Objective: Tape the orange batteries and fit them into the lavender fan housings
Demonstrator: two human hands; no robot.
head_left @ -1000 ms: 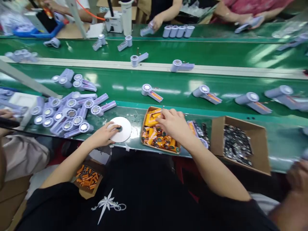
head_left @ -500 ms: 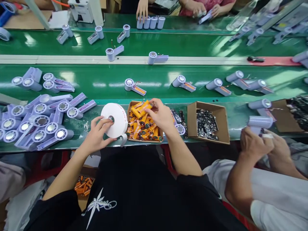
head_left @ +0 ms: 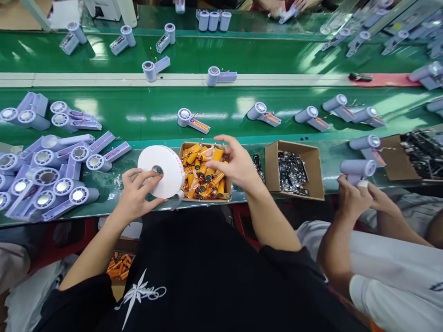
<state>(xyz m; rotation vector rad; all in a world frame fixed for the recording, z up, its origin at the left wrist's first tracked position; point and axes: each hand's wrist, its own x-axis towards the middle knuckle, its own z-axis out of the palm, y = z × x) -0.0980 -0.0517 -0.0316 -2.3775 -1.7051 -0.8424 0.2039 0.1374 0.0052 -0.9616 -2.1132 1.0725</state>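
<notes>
1. Left hand (head_left: 137, 193): grip holding the roll (head_left: 168, 168), left of the box (head_left: 207, 200).
2. Right hand (head_left: 238, 162): over the box; cannot tell if its grip has a battery (head_left: 215, 157).
3. Many remain inside; the housing (head_left: 185, 118) beyond the box seems already filled.

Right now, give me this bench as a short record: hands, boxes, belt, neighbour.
left hand: touching the white round tape roll at its central hole
right hand: at an orange cylinder over the open brown cardboard box; grip unclear
second box: open brown cardboard, holding black parts; right of the first
belt: green, with lavender tube-and-handle pieces
neighbour: at right, co-worker's hands hold a lavender piece
</notes>
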